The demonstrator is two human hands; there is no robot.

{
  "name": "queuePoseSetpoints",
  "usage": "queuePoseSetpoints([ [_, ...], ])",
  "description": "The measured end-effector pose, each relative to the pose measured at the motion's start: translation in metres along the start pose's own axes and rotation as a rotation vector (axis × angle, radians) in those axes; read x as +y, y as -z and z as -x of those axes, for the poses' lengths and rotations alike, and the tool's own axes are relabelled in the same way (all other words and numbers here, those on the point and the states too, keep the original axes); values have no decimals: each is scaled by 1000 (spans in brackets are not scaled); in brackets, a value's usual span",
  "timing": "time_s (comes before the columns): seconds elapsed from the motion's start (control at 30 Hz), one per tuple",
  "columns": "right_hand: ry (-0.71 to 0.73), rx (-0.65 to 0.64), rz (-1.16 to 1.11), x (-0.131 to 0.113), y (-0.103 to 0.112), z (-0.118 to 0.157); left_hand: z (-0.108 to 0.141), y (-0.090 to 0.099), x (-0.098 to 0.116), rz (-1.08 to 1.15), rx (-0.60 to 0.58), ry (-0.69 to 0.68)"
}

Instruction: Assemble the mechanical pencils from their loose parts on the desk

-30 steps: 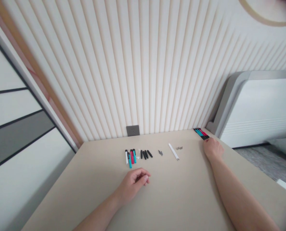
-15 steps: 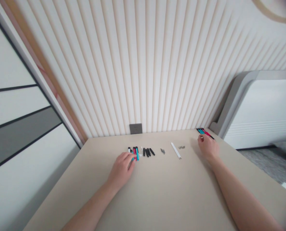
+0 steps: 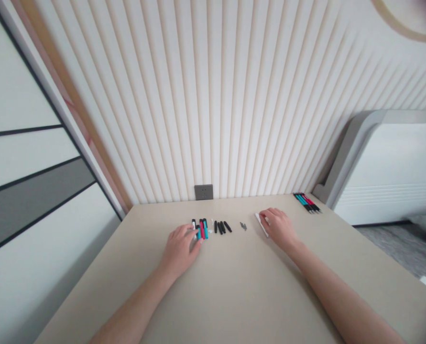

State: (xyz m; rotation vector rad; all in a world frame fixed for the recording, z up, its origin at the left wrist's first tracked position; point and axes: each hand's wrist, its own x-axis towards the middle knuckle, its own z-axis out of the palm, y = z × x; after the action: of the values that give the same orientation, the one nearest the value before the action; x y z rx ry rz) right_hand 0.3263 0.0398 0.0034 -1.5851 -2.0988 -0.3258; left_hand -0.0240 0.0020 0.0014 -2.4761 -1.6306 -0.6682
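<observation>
The desk (image 3: 213,296) is backed by a fluted wall (image 3: 216,95). Pen barrels (image 3: 202,230), long axes directed wallward, are located at the left hand (image 3: 179,249); white sticks (image 3: 258,220) are partly covered by the right hand (image 3: 280,230). Whether either hand's fingers are closed cannot be told.

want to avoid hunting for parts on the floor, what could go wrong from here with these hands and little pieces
The grey bits lie loose between the left hand and the right hand; a sideways brush might scatter them. The left hand is right at the barrels, so it could nudge them about. The pens lie close to the table's right edge, and a bump might push one off.
</observation>
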Motion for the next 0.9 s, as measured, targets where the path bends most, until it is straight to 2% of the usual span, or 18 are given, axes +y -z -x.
queuePoseSetpoints([
  [0.2, 76, -98, -3, -10, -5, 3, -1, 3, 5, -28, 39, 37],
  [0.4, 191, -176, -99, -30, -6, 8, 0, 5, 9, -48, 2, 33],
  [0.9, 237, -177, -152, -33, -7, 7, 2, 9, 18, -112, 46, 96],
])
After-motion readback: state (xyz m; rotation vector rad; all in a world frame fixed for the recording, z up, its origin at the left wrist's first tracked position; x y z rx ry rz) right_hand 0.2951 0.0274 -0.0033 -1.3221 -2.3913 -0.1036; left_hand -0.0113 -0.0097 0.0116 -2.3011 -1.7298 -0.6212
